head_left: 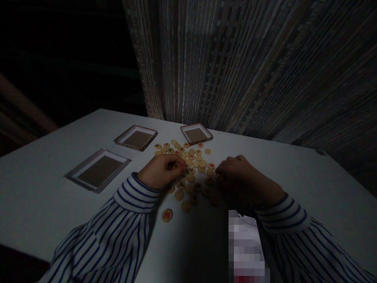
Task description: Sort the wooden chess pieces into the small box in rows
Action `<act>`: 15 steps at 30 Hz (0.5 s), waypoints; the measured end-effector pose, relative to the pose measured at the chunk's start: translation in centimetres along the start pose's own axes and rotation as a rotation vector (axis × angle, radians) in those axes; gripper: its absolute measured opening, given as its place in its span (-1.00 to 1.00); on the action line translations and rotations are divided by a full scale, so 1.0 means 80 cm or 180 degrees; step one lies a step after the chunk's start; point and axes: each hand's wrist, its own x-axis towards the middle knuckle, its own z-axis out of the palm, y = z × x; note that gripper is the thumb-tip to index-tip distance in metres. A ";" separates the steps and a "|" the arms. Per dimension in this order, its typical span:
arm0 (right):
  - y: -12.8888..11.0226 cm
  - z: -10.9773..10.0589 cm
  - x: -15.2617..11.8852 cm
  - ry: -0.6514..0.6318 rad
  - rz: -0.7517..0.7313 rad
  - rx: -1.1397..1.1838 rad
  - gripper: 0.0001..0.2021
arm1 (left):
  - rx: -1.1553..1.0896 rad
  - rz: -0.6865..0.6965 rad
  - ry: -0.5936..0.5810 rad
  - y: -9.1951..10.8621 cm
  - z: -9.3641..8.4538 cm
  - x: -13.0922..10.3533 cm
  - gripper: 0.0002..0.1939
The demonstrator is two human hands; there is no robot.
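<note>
Round wooden pieces (191, 178), some marked with red or black characters, lie scattered over the middle of the white table. My left hand (164, 169) is at the left side of the pile, its thumb and index finger pinched together; whatever they hold is too small to make out. On the right side, in shadow, my right hand (243, 179) has its fingers curled down at the pieces, and its fingertips are too dark to read. One piece with a red character (167, 215) lies apart, nearer to me.
Three shallow open boxes or lids stand beyond the pieces: one at the left (100, 171), one at the back left (138, 138) and one at the back centre (196, 135). A striped curtain (206, 70) hangs behind the white table (294, 188).
</note>
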 end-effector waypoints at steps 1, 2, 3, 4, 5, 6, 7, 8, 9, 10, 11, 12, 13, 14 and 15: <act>0.001 0.001 -0.001 0.0076 -0.0011 0.0010 -0.87 | 0.0046 0.0006 -0.0059 0.001 -0.001 -0.002 -0.78; 0.001 0.001 -0.002 0.0156 -0.0022 0.0029 -0.86 | 0.0096 0.0012 -0.0119 0.002 -0.003 -0.006 -0.77; 0.001 0.000 -0.003 0.0223 -0.0038 0.0053 -0.86 | 0.0167 0.0029 -0.0176 0.004 -0.004 -0.011 -0.77; 0.001 -0.002 -0.003 0.0253 -0.0058 0.0082 -0.85 | 0.0260 0.0067 -0.0228 0.005 -0.006 -0.017 -0.77; -0.001 -0.005 -0.004 0.0254 -0.0085 0.0119 -0.85 | 0.0388 0.0169 -0.0265 0.006 -0.008 -0.025 -0.78; -0.003 -0.009 -0.004 0.0251 -0.0117 0.0155 -0.85 | 0.0568 0.0310 -0.0287 0.006 -0.010 -0.034 -0.80; -0.006 -0.013 -0.004 0.0218 -0.0185 0.0218 -0.86 | 0.0739 0.0506 -0.0307 0.006 -0.012 -0.044 -0.80; -0.010 -0.017 -0.004 0.0225 -0.0263 0.0284 -0.87 | 0.0883 0.0661 -0.0309 0.005 -0.014 -0.055 -0.76; -0.015 -0.021 -0.005 0.0317 -0.0325 0.0325 -0.88 | 0.1050 0.0752 -0.0319 0.004 -0.015 -0.065 -0.71; -0.020 -0.025 -0.006 0.0400 -0.0382 0.0351 -0.90 | 0.1225 0.0790 -0.0335 0.001 -0.015 -0.076 -0.65; -0.026 -0.028 -0.007 0.0503 -0.0421 0.0387 -0.91 | 0.1385 0.0794 -0.0340 -0.003 -0.014 -0.085 -0.59; -0.032 -0.030 -0.008 0.0542 -0.0493 0.0429 -0.91 | 0.1527 0.0762 -0.0354 -0.007 -0.013 -0.093 -0.55; -0.039 -0.032 -0.009 0.0562 -0.0560 0.0479 -0.90 | 0.1630 0.0769 -0.0318 -0.012 -0.011 -0.100 -0.54; -0.046 -0.033 -0.010 0.0603 -0.0647 0.0548 -0.88 | 0.1686 0.0825 -0.0285 -0.016 -0.008 -0.106 -0.55; -0.052 -0.034 -0.011 0.0649 -0.0732 0.0598 -0.86 | 0.1704 0.0862 -0.0272 -0.020 -0.005 -0.109 -0.58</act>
